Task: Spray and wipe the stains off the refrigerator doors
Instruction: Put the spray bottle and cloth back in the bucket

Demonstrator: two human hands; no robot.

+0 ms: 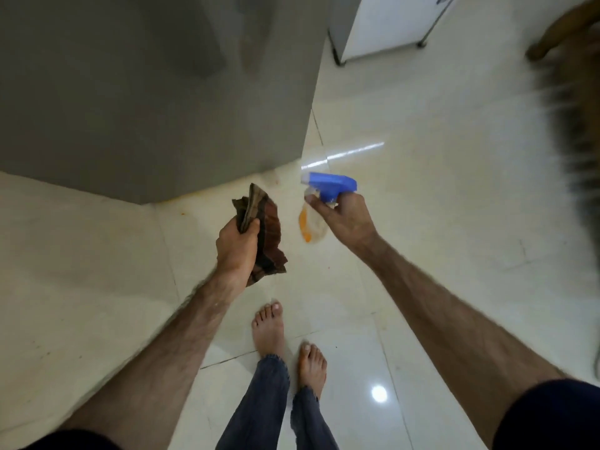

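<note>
In the head view, the left hand (236, 246) grips a crumpled brown cloth (264, 232), fingers curled round its upper folds while the rest hangs loose below the fist. The right hand (345, 216) holds a spray bottle (319, 203) by the neck, fingers wrapped under its blue trigger head; the clear body with a little orange liquid is blurred and partly hidden behind the fingers, so its shape is hard to make out. The nozzle points toward the grey refrigerator door (146, 92), which fills the upper left and is cut off by the frame's top and left edges; any stains on it cannot be made out. Both hands are held apart from the door, above the pale tiled floor (422, 222). Bare feet (269, 329) stand below. A white appliance (386, 24) is cropped at top right, and a dark blurred shape at the right edge is unidentifiable.
</note>
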